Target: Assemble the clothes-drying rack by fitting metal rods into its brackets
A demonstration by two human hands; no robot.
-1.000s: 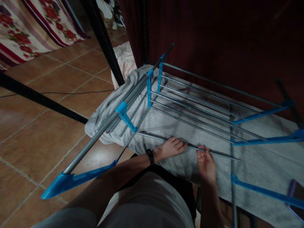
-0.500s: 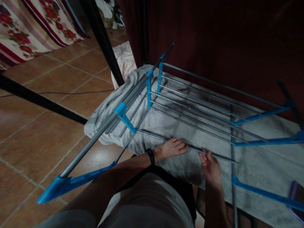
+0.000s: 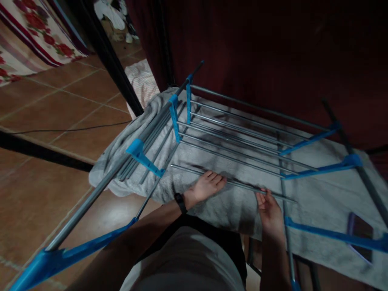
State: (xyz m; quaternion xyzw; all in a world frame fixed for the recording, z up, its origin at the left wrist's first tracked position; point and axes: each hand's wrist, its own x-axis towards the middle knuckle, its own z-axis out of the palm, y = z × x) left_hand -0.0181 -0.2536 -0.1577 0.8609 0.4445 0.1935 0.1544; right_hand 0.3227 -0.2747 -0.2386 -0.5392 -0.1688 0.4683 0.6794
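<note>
A loose metal rod (image 3: 244, 186) runs across the near part of the rack, held in both hands. My left hand (image 3: 209, 186), with a dark band on the wrist, is wrapped over its middle. Toward the rod's right end, my right hand (image 3: 269, 208) pinches it between thumb and fingers. The rod's left end is apart from the blue plastic bracket (image 3: 147, 161) near it. Beyond my hands stands a partly assembled drying rack (image 3: 233, 137) of grey tubes and blue brackets, with several rods spanning its two sides.
The rack rests on a grey blanket (image 3: 212, 220). Several spare rods (image 3: 148, 139) lie at the left. A phone (image 3: 360, 236) lies at the right beneath a blue arm (image 3: 333, 232). Black frame bars (image 3: 45, 151) cross the left side, above the tiled floor (image 3: 69, 99). A dark red curtain (image 3: 257, 52) hangs behind.
The rod's left end has come away from the blue bracket at the left. Both hands still hold the rod. The view has shifted to the right, bringing more of the phone into sight.
</note>
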